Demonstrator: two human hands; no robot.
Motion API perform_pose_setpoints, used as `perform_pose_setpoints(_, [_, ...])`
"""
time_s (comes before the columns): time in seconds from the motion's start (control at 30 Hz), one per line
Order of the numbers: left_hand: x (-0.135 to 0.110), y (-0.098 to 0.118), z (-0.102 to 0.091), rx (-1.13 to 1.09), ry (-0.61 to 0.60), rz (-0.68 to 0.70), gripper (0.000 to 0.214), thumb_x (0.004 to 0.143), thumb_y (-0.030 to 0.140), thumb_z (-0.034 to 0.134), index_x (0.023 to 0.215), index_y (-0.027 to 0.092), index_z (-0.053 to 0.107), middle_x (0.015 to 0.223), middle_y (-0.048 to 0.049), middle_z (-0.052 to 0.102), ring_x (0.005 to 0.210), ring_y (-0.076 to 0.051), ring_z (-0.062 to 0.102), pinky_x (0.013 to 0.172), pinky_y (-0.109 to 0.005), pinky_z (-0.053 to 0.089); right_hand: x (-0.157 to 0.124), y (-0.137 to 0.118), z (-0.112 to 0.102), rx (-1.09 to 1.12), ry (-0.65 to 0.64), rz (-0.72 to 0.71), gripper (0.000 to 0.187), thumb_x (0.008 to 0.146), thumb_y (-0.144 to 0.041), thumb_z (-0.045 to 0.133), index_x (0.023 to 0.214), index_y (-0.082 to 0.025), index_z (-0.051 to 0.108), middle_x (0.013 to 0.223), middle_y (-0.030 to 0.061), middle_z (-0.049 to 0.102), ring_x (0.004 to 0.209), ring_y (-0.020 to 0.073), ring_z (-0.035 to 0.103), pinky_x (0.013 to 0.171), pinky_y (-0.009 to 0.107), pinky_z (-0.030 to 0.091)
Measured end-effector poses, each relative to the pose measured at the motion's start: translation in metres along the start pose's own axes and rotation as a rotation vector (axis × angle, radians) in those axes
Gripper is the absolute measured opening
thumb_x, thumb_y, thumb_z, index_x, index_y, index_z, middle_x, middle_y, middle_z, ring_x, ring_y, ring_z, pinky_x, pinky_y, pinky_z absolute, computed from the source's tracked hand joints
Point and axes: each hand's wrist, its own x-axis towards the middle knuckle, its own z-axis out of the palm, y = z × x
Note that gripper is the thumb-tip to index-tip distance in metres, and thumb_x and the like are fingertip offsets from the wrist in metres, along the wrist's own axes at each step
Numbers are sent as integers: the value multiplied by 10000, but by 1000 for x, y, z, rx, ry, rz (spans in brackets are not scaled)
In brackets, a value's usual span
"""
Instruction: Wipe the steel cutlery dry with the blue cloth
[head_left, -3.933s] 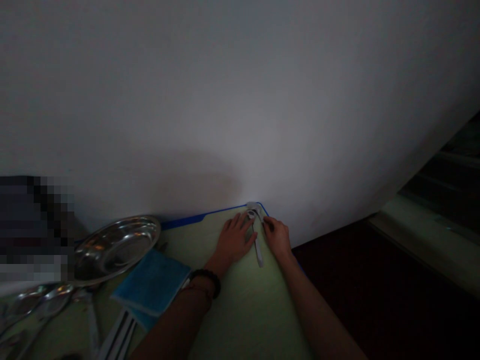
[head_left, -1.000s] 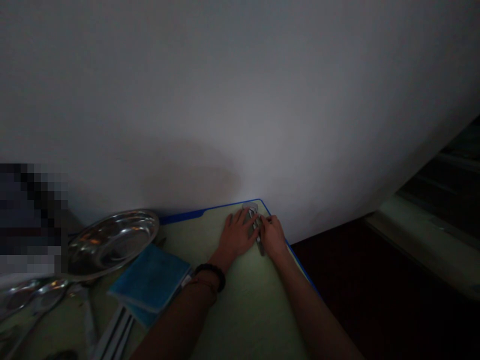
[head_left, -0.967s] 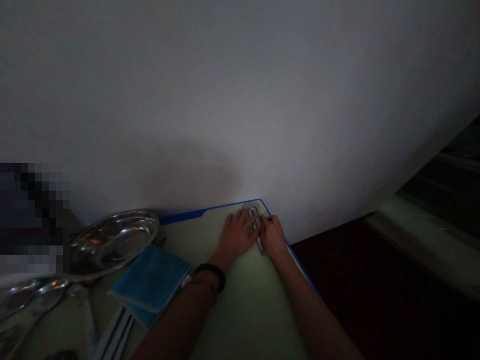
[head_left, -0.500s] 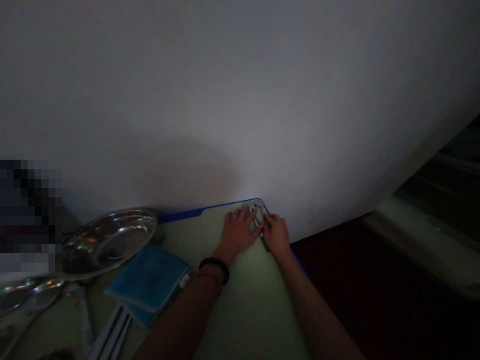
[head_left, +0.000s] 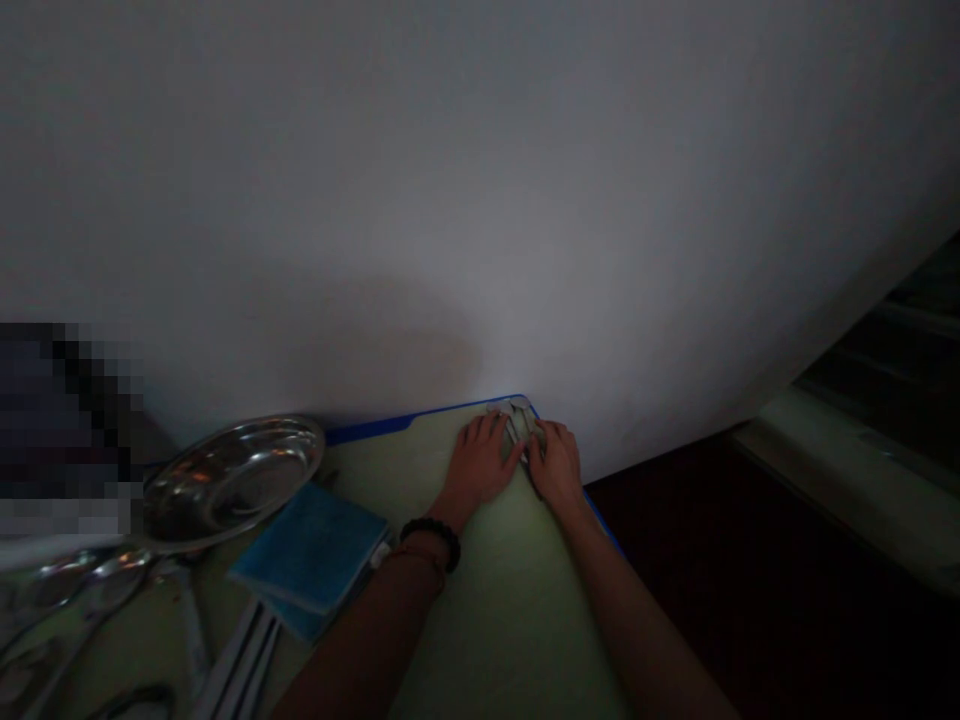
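Small metal spoons (head_left: 517, 425) lie side by side in the far corner of the pale green tabletop (head_left: 487, 600), bowls toward the wall. My left hand (head_left: 480, 465), with a dark beaded bracelet at its wrist, rests palm down on their left. Its fingers are stretched out and its thumb reaches to the handles. On the other side my right hand (head_left: 556, 462) has its fingers curled at the rightmost spoon's handle. The ends of the handles are partly hidden by my hands.
To the left are a shiny oval metal dish (head_left: 240, 480), a folded blue cloth (head_left: 315, 550), larger spoons (head_left: 112, 580) and several metal handles (head_left: 240, 660). A white wall (head_left: 480, 200) borders the table's far edge. Dark floor (head_left: 712, 580) lies right of the table.
My right hand has loosened from a tight pinch and lies flatter, its fingers further forward along the spoon. My left hand stays nearly still. The view has shifted slightly.
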Motion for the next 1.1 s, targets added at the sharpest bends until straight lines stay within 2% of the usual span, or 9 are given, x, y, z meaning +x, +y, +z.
perform_pose_setpoints(0.13, [-13, -2, -9, -1, -20, -17, 322, 872, 303, 528, 1163, 167, 513, 1185, -86, 540, 993, -218, 566, 822, -432, 487, -10, -8, -6, 15, 31, -50, 310, 843, -280, 456, 1100, -156, 578, 1140, 121, 565, 1050, 265, 479, 907, 406, 367])
perform_pose_setpoints(0.27, [-37, -15, -40, -20, -124, 38, 297, 875, 302, 524, 1140, 167, 529, 1161, -82, 555, 973, -208, 573, 813, -419, 492, -25, -34, -11, 64, 21, -164, 285, 834, -279, 483, 1075, -168, 588, 1166, 107, 547, 1080, 268, 450, 941, 436, 339])
perform_pose_setpoints(0.43, [-68, -47, -118, -50, -246, 43, 247, 877, 308, 518, 1068, 158, 563, 1104, -71, 582, 961, -200, 573, 824, -416, 476, -49, -93, -6, 187, -84, -349, 261, 849, -260, 473, 1066, -161, 579, 1128, 109, 553, 1067, 235, 471, 945, 400, 363])
perform_pose_setpoints(0.5, [-79, -64, -155, -55, -284, 12, 199, 907, 282, 441, 988, 164, 579, 1021, -48, 607, 947, -166, 565, 839, -339, 452, -59, -120, -6, 245, -147, -427, 255, 860, -254, 462, 1077, -169, 567, 1090, 96, 566, 1028, 205, 502, 920, 352, 397])
perform_pose_setpoints(0.57, [-92, -84, -190, -33, -327, -51, 226, 914, 277, 385, 924, 163, 579, 944, -45, 620, 869, -152, 573, 778, -284, 444, -68, -145, -8, 292, -259, -513, 249, 870, -259, 455, 1082, -184, 562, 1037, 74, 580, 986, 178, 530, 891, 302, 419])
perform_pose_setpoints(0.63, [-107, -109, -221, -6, -403, -120, 259, 900, 324, 381, 870, 160, 579, 832, -41, 636, 748, -158, 582, 661, -267, 434, -75, -168, -11, 285, -440, -574, 257, 885, -284, 434, 1085, -187, 563, 1030, 73, 575, 981, 173, 537, 884, 289, 416])
perform_pose_setpoints(0.73, [-130, -148, -253, 20, -566, -223, 271, 856, 375, 450, 747, 177, 600, 708, -19, 649, 650, -157, 594, 565, -242, 411, -81, -194, -8, 164, -659, -558, 291, 890, -327, 414, 1101, -191, 561, 1050, 83, 569, 951, 178, 556, 855, 290, 414])
perform_pose_setpoints(0.9, [-165, -199, -268, 84, -665, -438, 273, 864, 390, 476, 855, 152, 608, 842, -55, 662, 760, -176, 619, 665, -282, 463, -86, -217, 12, 26, -771, -520, 351, 801, -411, 526, 1034, -151, 567, 991, 134, 585, 861, 233, 585, 738, 323, 430])
perform_pose_setpoints(1.1, [-177, -222, -267, 63, -782, -509, 247, 873, 327, 524, 1028, 142, 576, 1013, -56, 613, 859, -175, 604, 751, -374, 507, -79, -228, 28, -93, -858, -481, 525, 694, -482, 608, 1078, -137, 509, 993, 169, 575, 833, 278, 588, 690, 358, 415])
